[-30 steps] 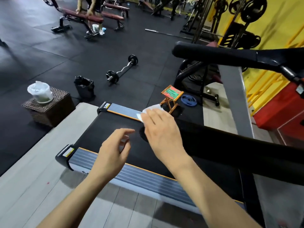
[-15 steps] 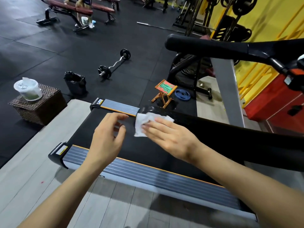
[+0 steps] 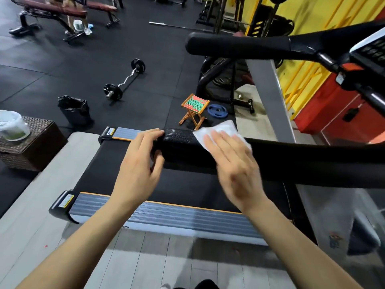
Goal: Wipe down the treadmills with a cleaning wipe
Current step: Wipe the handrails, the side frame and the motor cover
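- Handrail [image 3: 291, 159] of black padding runs from centre frame out to the right edge; its near end [image 3: 175, 138] looks speckled and shiny.
- The right hand [image 3: 235, 165], right of centre, lies flat with straight fingers pressing a white cleaning wipe [image 3: 220, 130] onto the top of that rail; the wipe sticks out beyond the fingertips toward the upper centre.
- The left hand [image 3: 139, 163], just left of centre, grips the rail's end: fingers curl over the top, thumb tucks underneath.
- The two hands sit close together on the rail but do not touch.
- Below the hands lies the treadmill belt [image 3: 187, 190], black, with grey ribbed side rails [image 3: 166, 217] edged in orange across the lower middle of the frame.
- A second padded handrail [image 3: 239, 45] crosses the upper right, joining a console [image 3: 370, 49] at the right edge.
- At the left edge, a clear plastic tub [image 3: 10, 126] stands on a brown wicker box [image 3: 31, 147].
- A black lined bin [image 3: 75, 110] stands on the dark floor in the left middle, with a curl barbell [image 3: 125, 80] above it.
- A small folding stool [image 3: 194, 109] and a blue weight plate [image 3: 217, 110] sit just above the wipe in the frame.
- Weight benches [image 3: 62, 11] fill the upper left; a yellow wall [image 3: 312, 13] fills the upper right.
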`<action>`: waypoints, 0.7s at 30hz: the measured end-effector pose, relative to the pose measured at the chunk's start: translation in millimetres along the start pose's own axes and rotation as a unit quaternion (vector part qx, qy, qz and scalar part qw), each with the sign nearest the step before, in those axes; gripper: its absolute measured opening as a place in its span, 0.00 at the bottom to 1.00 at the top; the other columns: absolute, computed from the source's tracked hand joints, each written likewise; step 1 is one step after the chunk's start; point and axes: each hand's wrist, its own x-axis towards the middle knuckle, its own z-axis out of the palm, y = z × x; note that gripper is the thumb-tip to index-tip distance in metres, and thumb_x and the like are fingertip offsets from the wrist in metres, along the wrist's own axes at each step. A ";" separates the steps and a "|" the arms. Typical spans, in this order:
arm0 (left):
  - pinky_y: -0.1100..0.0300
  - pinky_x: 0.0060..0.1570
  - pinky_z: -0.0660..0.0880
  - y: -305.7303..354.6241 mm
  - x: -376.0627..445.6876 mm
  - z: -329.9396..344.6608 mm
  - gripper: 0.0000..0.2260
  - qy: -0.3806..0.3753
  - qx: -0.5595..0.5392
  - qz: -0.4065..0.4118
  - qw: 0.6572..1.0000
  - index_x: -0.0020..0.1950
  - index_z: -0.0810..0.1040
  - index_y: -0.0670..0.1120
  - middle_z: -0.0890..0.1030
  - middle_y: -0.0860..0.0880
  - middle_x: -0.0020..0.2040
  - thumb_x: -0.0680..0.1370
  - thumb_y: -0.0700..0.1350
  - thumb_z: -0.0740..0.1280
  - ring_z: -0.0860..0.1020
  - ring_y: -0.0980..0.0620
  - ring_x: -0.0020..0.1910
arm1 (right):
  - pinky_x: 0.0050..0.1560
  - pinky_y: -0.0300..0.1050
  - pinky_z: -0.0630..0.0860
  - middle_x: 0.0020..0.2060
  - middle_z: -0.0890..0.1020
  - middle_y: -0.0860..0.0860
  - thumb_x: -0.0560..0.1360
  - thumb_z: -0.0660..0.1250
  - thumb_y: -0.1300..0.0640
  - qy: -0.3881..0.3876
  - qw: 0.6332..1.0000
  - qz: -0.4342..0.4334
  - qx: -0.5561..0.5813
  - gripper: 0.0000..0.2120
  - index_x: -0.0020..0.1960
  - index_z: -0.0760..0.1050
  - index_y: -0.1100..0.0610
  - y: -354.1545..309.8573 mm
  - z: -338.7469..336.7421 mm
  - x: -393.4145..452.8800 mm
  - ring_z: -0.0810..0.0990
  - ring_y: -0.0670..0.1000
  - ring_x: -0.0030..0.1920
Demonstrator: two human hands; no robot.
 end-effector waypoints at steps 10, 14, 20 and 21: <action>0.56 0.69 0.66 14.5 -12.8 29.3 0.14 0.118 -0.002 0.008 0.993 0.63 0.77 0.36 0.75 0.40 0.64 0.77 0.35 0.64 0.73 0.43 0.65 | 0.63 0.44 0.71 0.61 0.82 0.49 0.82 0.54 0.61 -0.406 0.878 0.059 0.247 0.19 0.61 0.81 0.53 -27.9 18.7 156.8 0.77 0.51 0.61; 0.55 0.68 0.68 14.0 -10.9 32.9 0.13 0.127 0.001 0.000 0.992 0.61 0.77 0.37 0.75 0.40 0.63 0.77 0.35 0.64 0.74 0.42 0.63 | 0.42 0.45 0.67 0.34 0.73 0.52 0.82 0.54 0.65 -0.463 0.864 0.050 0.190 0.13 0.41 0.72 0.64 23.3 2.3 143.5 0.70 0.52 0.41; 0.63 0.64 0.65 19.8 -5.0 35.8 0.11 0.144 0.010 -0.038 0.989 0.59 0.77 0.37 0.75 0.40 0.60 0.77 0.36 0.65 0.74 0.41 0.58 | 0.56 0.39 0.73 0.52 0.83 0.47 0.85 0.55 0.57 -0.535 0.809 0.243 0.015 0.17 0.52 0.83 0.53 138.9 -81.5 76.8 0.79 0.49 0.56; 0.65 0.63 0.64 21.1 -3.9 36.5 0.10 0.145 0.014 -0.045 0.988 0.58 0.77 0.37 0.75 0.40 0.59 0.77 0.36 0.65 0.74 0.40 0.57 | 0.58 0.42 0.73 0.53 0.84 0.49 0.84 0.55 0.57 -0.522 0.816 0.250 0.011 0.17 0.51 0.83 0.55 132.9 -75.2 77.7 0.79 0.51 0.57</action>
